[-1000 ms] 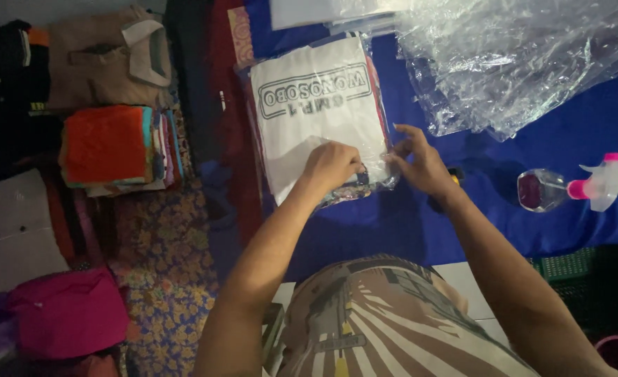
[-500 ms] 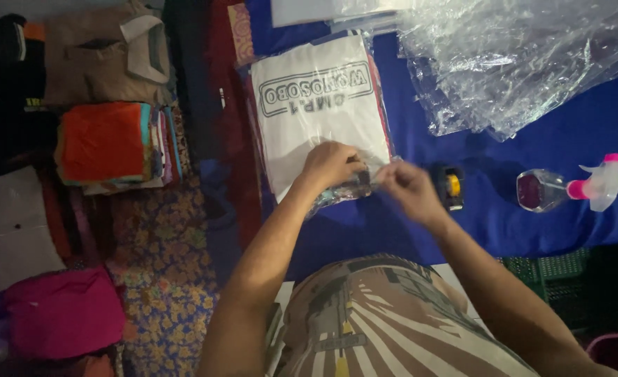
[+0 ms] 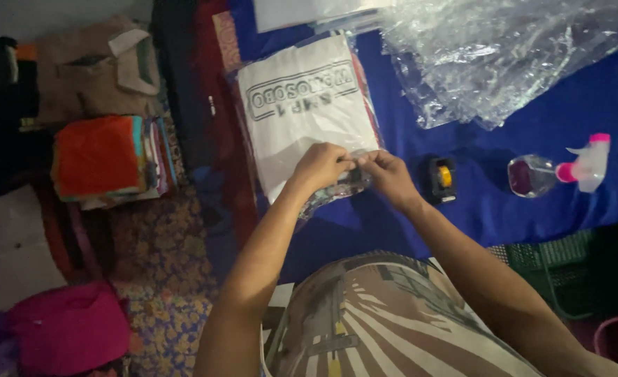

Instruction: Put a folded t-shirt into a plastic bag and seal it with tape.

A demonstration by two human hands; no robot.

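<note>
A folded white garment (image 3: 302,112) with dark printed lettering lies inside a clear plastic bag on the blue cloth (image 3: 553,119). My left hand (image 3: 321,166) and my right hand (image 3: 386,171) meet at the bag's near edge. Both pinch the plastic flap (image 3: 347,183) there, fingertips almost touching. The flap's end is hidden under my fingers.
A black tape dispenser (image 3: 440,179) sits just right of my right hand. A clear spray bottle (image 3: 557,172) with a pink nozzle lies further right. Crumpled clear plastic bags (image 3: 504,49) are piled at the back right. Folded clothes (image 3: 106,157) and a pink bundle (image 3: 68,328) lie on the left.
My right hand has slid left along the bag's near edge until it meets my left hand. The bagged garment has stayed in place.
</note>
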